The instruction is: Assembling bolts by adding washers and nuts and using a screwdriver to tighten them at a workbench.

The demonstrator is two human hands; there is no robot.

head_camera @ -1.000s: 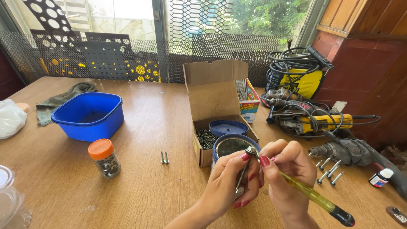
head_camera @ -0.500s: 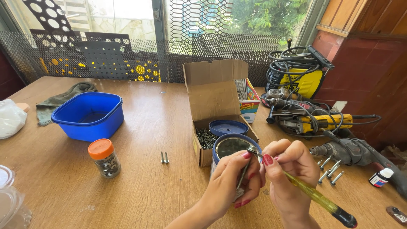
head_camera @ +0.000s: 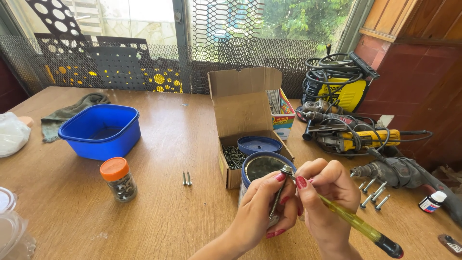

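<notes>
Left grip half-hiding screw

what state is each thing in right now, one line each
left hand: pinching a long screw
right hand: gripping a yellow screwdriver
cardboard box: flaps open, screws inside
round tin: open, blue lid off behind it
orange-capped jar: closed, upright
blue tub: open, upright

Your left hand: enters from 6 o'clock, forearm angled toward 1 o'clock, fingers curled, thumb and forefinger pinched closed at the tips. Your right hand: just beside it at 3 o'clock, touching it at the fingertips, fingers folded into a closed grip, knuckles up.
</notes>
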